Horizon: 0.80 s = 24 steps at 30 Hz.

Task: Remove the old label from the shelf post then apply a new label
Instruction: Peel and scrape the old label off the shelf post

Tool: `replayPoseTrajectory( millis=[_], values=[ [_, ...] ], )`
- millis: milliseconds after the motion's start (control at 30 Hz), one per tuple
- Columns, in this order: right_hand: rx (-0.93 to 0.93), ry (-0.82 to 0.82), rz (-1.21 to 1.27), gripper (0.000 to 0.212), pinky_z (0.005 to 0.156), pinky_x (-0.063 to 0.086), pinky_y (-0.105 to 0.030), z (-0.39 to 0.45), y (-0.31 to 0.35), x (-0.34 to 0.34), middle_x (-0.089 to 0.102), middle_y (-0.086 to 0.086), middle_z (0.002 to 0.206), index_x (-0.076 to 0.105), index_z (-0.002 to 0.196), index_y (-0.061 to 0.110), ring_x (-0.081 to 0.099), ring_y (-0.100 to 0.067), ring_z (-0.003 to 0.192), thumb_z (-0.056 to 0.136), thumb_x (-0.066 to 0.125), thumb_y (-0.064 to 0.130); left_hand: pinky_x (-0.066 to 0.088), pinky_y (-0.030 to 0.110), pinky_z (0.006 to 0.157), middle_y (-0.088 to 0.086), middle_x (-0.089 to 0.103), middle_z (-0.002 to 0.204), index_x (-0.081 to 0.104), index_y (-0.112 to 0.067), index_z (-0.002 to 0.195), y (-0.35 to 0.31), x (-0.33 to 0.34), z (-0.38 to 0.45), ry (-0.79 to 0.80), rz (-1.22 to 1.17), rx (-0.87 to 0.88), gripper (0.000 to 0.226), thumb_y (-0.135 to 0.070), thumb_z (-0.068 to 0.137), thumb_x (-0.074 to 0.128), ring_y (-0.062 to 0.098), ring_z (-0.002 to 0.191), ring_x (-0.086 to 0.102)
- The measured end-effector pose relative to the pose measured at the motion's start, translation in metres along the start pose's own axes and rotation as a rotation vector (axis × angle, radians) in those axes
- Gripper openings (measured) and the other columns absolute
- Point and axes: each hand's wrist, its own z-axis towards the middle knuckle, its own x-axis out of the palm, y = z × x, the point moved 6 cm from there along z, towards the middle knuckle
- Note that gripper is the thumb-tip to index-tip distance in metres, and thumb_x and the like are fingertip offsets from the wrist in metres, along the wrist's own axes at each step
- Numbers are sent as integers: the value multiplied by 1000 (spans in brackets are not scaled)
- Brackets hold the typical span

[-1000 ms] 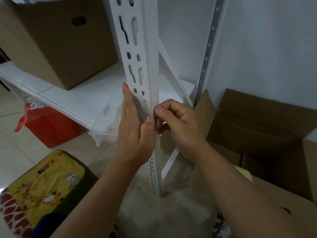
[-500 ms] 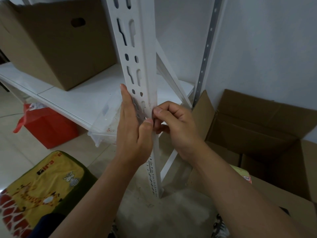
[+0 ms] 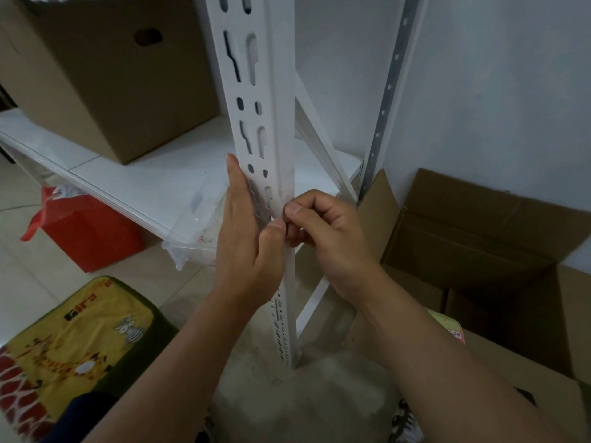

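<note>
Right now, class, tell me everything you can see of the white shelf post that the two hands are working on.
The shelf post is a white-painted angle upright, metal by its look, standing nearly vertical from the concrete floor. Its front face carries paired slots and round holes; its corner edge looks scuffed and faintly stained. The left hand lies flat along its front face, thumb at the corner. The right hand pinches something small at that corner; no label shows plainly.
</note>
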Motion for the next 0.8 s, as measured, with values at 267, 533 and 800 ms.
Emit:
replayPoseTrajectory(
  millis=[267, 533, 800],
  values=[
    [9, 1, 0, 15, 66, 51, -29, 0, -2, -1, 57, -9, 68, 63, 81, 1, 55, -18, 65, 93, 54, 6, 29, 19, 113, 2, 14, 161, -4, -5, 154, 0, 0, 0, -5, -12, 17, 85, -34, 82, 32, 7, 142, 25],
    [60, -23, 90, 22, 64, 49, -30, 1, -1, -1, 54, -9, 64, 59, 76, 1, 51, -21, 64, 95, 51, 8, 36, 34, 112, -1, 19, 159, -6, -12, 155, 3, -1, 1, 19, -24, 2, 87, -33, 80, 32, 3, 137, 31],
    [57, -61, 86, 26, 58, 41, -31, 9, 1, 0, 44, -13, 57, 52, 72, -7, 42, -21, 55, 94, 51, 7, 35, 39, 112, 8, 22, 159, -5, -7, 154, 2, -3, 1, 34, -5, 20, 85, -31, 81, 32, 16, 140, 33]
  ],
)
